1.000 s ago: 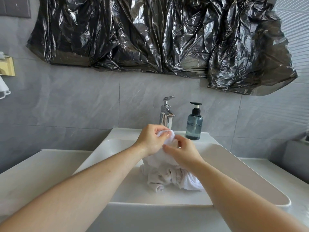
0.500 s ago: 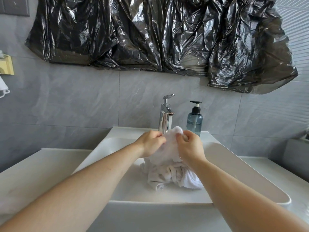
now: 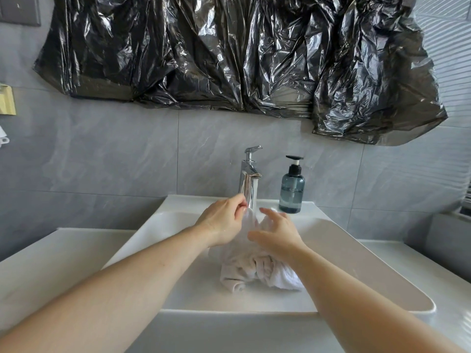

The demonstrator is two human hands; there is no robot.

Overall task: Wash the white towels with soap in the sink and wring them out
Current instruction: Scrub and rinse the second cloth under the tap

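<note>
White towels (image 3: 257,271) are lying bunched in the basin of the white sink (image 3: 356,271), with one end drawn upward toward the chrome faucet (image 3: 248,179). Left hand (image 3: 224,220) is pinching that raised end between thumb and curled fingers, just below the spout. Right hand (image 3: 276,231) is hovering beside the raised cloth with fingers spread and relaxed; whether its fingertips are touching the fabric cannot be told. No stream of water is discernible at the spout, though blur there is leaving this uncertain.

Blue-grey soap dispenser (image 3: 291,189) is standing upright on the rear ledge of the sink, just to the right of the faucet and near the right hand. Crumpled black plastic sheeting (image 3: 229,52) is hanging on the grey tiled wall (image 3: 102,154) above. Pale surface (image 3: 46,263) is extending to either side of the sink.

Judged risks: the raised end, held by a single pinch, is likely heavy if wet and may be slipping back into the heap, so that soap would be reaching only part of the cloth. A right hand reaching toward the pump may be knocking the narrow dispenser over on its ledge. Wringing performed high or near the rim may be sending water onto the surface rather than into the basin.
</note>
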